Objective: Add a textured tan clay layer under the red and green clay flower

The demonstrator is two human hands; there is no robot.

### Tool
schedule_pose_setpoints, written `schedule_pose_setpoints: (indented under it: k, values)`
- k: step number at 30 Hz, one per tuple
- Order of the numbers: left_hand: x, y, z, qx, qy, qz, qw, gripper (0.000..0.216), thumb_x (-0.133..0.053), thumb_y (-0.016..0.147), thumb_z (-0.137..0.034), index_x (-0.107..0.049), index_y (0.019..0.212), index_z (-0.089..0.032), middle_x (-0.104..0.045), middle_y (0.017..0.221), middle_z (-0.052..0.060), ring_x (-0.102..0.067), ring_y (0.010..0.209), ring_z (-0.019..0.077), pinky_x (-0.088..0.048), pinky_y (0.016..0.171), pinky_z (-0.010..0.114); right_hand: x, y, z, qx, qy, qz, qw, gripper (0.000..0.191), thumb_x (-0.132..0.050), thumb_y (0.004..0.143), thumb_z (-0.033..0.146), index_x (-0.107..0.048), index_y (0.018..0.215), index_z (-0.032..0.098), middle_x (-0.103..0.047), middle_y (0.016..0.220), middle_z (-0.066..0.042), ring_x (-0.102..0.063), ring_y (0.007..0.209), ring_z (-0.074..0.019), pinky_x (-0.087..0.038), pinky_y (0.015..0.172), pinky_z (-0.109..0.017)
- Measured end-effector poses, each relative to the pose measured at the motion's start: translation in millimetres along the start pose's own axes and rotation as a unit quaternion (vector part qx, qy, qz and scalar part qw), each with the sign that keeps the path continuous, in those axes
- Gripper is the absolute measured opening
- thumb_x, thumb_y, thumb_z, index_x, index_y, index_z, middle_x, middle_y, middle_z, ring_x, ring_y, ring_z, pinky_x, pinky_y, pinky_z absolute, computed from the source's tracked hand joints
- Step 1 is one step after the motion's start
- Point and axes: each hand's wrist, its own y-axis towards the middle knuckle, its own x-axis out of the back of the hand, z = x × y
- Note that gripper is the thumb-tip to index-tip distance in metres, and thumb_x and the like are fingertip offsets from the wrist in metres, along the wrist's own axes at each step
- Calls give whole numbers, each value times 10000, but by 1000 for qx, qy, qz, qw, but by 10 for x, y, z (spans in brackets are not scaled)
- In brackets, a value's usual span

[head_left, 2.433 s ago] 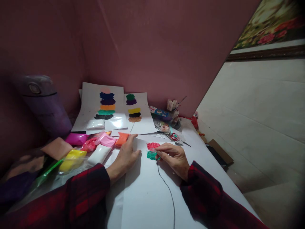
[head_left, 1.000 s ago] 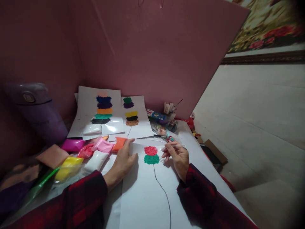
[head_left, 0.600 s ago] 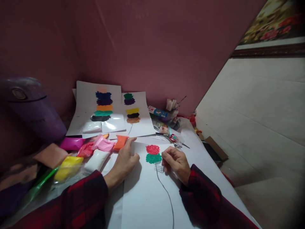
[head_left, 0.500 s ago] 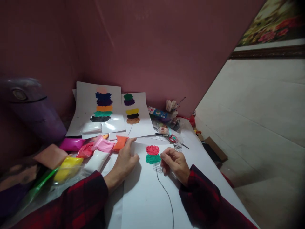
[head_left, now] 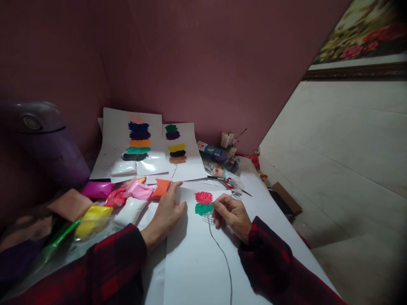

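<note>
A sheet of white paper (head_left: 193,262) lies before me. On it, a textured red clay patch (head_left: 204,198) sits directly above a green clay patch (head_left: 203,209), and a dark curved line (head_left: 219,248) runs down below them. My right hand (head_left: 232,215) is closed in a pinch around a pale fork (head_left: 208,220); its thin tines show just under the green patch, while the handle is mostly hidden by my fingers. My left hand (head_left: 167,216) rests at the sheet's upper left edge, fingers extended and holding nothing, close to an orange clay packet (head_left: 161,189).
Several clay packets, including a yellow one (head_left: 93,221) and a white one (head_left: 130,212), lie on the left by a purple bottle (head_left: 52,148). Sheets with coloured clay bands (head_left: 139,135) lean at the wall. Red-handled scissors (head_left: 230,183) lie at the back right.
My right hand and the fork have shifted slightly up and left, nearer the green patch. The left hand stays put on the paper; the camera view has tilted a little.
</note>
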Motion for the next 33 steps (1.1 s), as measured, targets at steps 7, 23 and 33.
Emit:
schedule_pose_setpoints:
  k: [7, 23, 33]
  values:
    - [13, 3, -10, 3, -1, 9, 1000, 561, -484, 694, -164, -442, 1253, -130, -604, 1104, 107, -592, 744, 180, -481, 744, 341, -7, 11, 1, 6, -11, 3, 1000, 301, -588, 854, 449, -529, 765, 168, -620, 574, 6, -568, 386, -106, -338, 323, -178]
    - [-73, 178, -92, 87, 159, -50, 982, 316, -481, 786, -310, -594, 1039, -157, -608, 746, 61, -613, 779, 263, -448, 699, 354, -3, 29, 16, 1, 1, 25, 1000, 289, -600, 852, 433, -536, 762, 166, -636, 591, 3, -567, 417, -96, -390, 385, -189]
    - [-97, 160, -112, 101, 163, -56, 980, 244, -482, 792, -313, -593, 978, -199, -613, 728, 48, -613, 743, 248, -420, 652, 331, 11, 33, -23, 2, 14, 29, 999, 290, -613, 840, 445, -548, 777, 169, -641, 594, 4, -569, 427, -105, -430, 415, -210]
